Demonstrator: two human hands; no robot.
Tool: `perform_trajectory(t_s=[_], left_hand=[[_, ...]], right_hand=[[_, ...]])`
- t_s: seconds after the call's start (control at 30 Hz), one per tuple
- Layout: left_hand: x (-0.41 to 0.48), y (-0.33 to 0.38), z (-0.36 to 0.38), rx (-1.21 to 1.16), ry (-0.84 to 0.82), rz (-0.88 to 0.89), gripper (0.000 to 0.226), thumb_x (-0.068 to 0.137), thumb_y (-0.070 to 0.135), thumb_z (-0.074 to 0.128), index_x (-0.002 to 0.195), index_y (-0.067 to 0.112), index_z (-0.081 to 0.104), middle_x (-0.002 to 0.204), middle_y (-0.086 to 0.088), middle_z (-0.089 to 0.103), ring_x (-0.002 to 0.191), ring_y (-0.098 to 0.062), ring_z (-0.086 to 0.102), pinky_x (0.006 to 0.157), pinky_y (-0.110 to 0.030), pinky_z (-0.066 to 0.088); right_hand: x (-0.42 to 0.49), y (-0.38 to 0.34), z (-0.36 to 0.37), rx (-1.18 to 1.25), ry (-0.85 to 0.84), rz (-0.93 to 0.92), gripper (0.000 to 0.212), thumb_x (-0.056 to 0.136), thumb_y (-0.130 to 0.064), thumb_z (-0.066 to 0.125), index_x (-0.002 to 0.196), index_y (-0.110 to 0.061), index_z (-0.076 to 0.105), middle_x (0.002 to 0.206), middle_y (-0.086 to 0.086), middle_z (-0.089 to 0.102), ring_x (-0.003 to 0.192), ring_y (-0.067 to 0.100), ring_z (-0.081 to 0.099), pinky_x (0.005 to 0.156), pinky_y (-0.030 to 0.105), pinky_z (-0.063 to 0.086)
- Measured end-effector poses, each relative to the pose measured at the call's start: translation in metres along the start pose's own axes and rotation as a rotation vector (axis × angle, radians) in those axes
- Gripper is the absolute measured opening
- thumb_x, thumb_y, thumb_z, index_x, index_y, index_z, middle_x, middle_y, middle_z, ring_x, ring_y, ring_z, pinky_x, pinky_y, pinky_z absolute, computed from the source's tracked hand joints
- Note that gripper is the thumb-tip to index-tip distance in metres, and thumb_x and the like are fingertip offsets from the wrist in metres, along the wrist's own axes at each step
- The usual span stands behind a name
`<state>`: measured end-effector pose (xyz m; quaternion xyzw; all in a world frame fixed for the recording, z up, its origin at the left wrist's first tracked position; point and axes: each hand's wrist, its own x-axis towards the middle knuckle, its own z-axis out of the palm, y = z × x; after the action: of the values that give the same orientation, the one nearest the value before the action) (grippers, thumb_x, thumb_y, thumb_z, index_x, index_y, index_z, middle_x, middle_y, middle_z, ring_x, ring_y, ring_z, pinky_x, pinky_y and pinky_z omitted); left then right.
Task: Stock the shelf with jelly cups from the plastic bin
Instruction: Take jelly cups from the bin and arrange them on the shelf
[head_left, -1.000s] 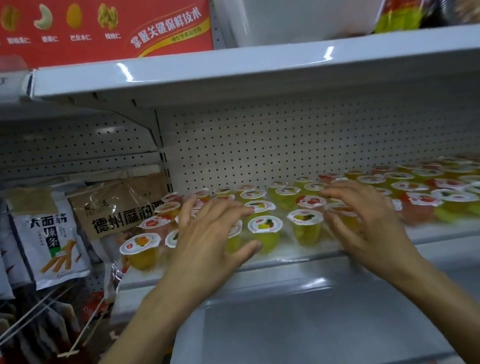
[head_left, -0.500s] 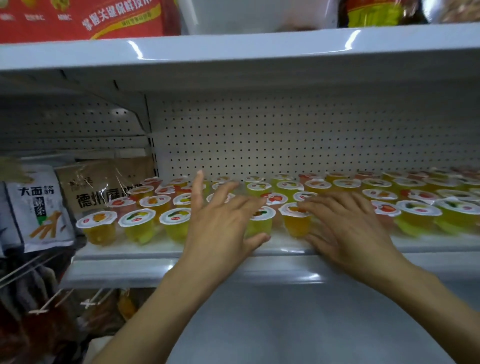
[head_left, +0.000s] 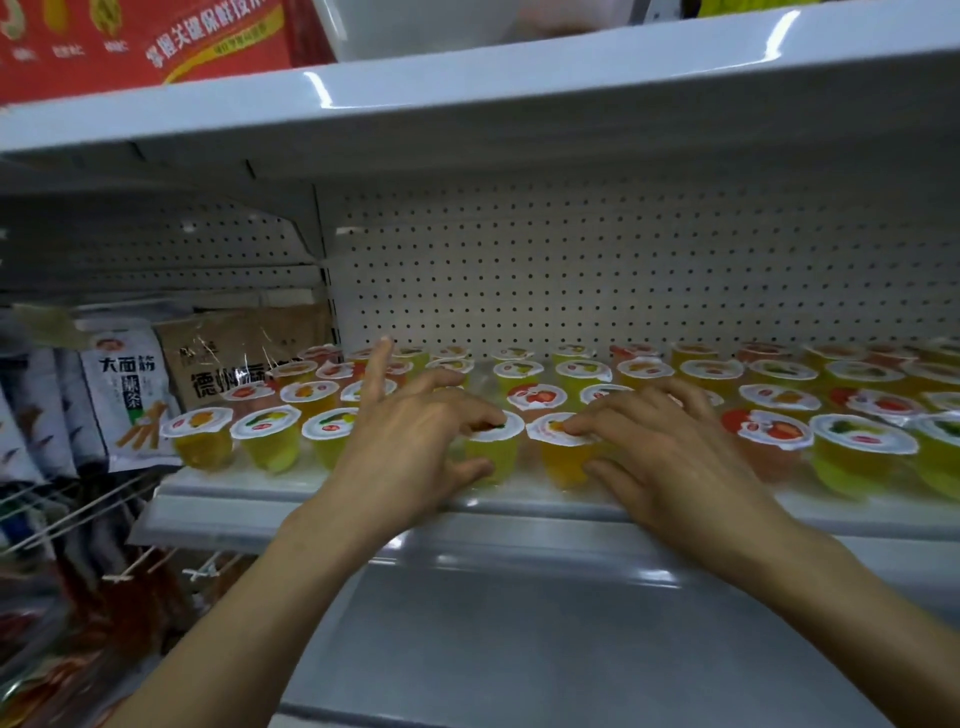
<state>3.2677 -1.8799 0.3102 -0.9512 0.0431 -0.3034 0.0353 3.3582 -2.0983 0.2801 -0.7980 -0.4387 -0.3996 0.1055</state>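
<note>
Left hand (head_left: 415, 447), right hand (head_left: 670, 457) around cups (head_left: 563, 462)

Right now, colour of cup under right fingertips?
The jelly cup is orange; head view shows it best.

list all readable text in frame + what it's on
"大面筋" and "辣条": on the white snack bag hanging at the left.
"德州": on the brown bag; the rest is hidden behind the jelly cups.
"掌握关键保鲜技": on the red box on the upper shelf, cut off by the frame's top edge.
Too small or blurred to read: the small captions on the red box and the logos on the jelly cup lids.
</note>
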Motion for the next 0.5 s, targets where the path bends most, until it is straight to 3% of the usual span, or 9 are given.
perform_trajectory(t_s=[0.13, 0.23, 0.33, 0.43, 0.5], left_hand=[[0.001, -0.004, 0.002, -0.023, 0.048, 0.060, 0.040, 0.069, 0.042, 0.082, 0.108, 0.037, 0.070, 0.103, 0.014, 0.070, 0.121, -0.011, 0.055, 0.115, -0.041, -0.013], [0.003, -0.009, 0.008, -0.017, 0.053, 0.105, 0.039, 0.065, 0.041, 0.084, 0.102, 0.036, 0.071, 0.097, 0.014, 0.070, 0.109, -0.014, 0.061, 0.116, -0.052, 0.001], [0.003, -0.013, 0.004, -0.017, 0.037, 0.174, 0.038, 0.074, 0.058, 0.063, 0.106, 0.038, 0.068, 0.103, 0.018, 0.066, 0.110, -0.007, 0.058, 0.118, -0.047, 0.000], [0.016, -0.022, -0.012, -0.123, -0.091, 0.153, 0.059, 0.075, 0.074, 0.033, 0.119, 0.045, 0.059, 0.121, 0.025, 0.059, 0.123, 0.004, 0.045, 0.119, -0.037, -0.007], [0.034, -0.037, -0.021, -0.155, -0.145, 0.140, 0.057, 0.080, 0.075, 0.036, 0.125, 0.046, 0.056, 0.128, 0.026, 0.055, 0.126, 0.004, 0.042, 0.121, -0.036, 0.000]], right_hand=[[-0.001, 0.005, 0.001, 0.031, -0.004, -0.023, 0.032, 0.084, -0.038, 0.047, 0.107, -0.027, 0.067, 0.103, -0.005, 0.067, 0.099, 0.017, 0.055, 0.098, 0.038, 0.030], [0.000, 0.009, 0.000, 0.028, -0.054, -0.041, 0.031, 0.085, -0.038, 0.048, 0.110, -0.029, 0.065, 0.105, -0.007, 0.066, 0.102, 0.017, 0.056, 0.101, 0.040, 0.030], [0.001, 0.010, -0.006, 0.019, -0.106, -0.056, 0.035, 0.085, -0.046, 0.047, 0.111, -0.032, 0.065, 0.107, -0.010, 0.066, 0.102, 0.018, 0.061, 0.103, 0.040, 0.029], [0.010, 0.014, -0.017, 0.063, -0.113, -0.022, 0.042, 0.088, -0.058, 0.042, 0.115, -0.034, 0.063, 0.112, -0.013, 0.065, 0.105, 0.012, 0.059, 0.101, 0.034, 0.028], [0.029, 0.021, -0.028, 0.106, -0.109, 0.027, 0.043, 0.089, -0.058, 0.043, 0.119, -0.035, 0.062, 0.115, -0.013, 0.064, 0.106, 0.008, 0.055, 0.097, 0.030, 0.033]])
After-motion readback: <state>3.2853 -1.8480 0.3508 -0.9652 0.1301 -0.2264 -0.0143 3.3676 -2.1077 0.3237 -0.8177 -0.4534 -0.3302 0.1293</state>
